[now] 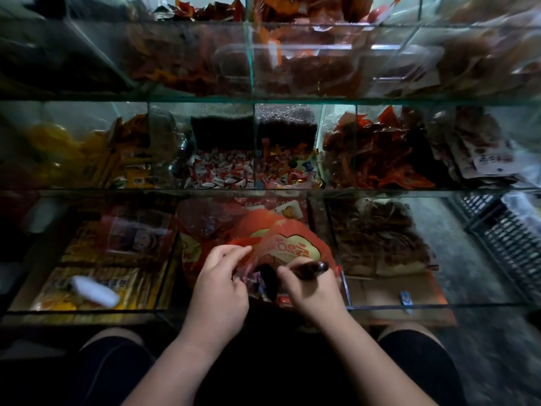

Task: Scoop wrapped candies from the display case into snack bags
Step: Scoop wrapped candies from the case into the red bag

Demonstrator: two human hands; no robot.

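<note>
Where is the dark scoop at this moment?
In the head view, low centre: the right hand grips the dark scoop, whose bowl is at the mouth of the red bag, which the left hand pinches.

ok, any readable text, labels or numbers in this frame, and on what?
Nothing reads cleanly.
Red snack bag, pinched by the left hand: pink print on a cream patch, warped, unreadable.
Yellow packets, lower left compartment: dark characters, blurred.
White packets, middle shelf right: red characters, blurred.
Wrapped candies: print too small.
Scoop in the right hand: no text seen.
</note>
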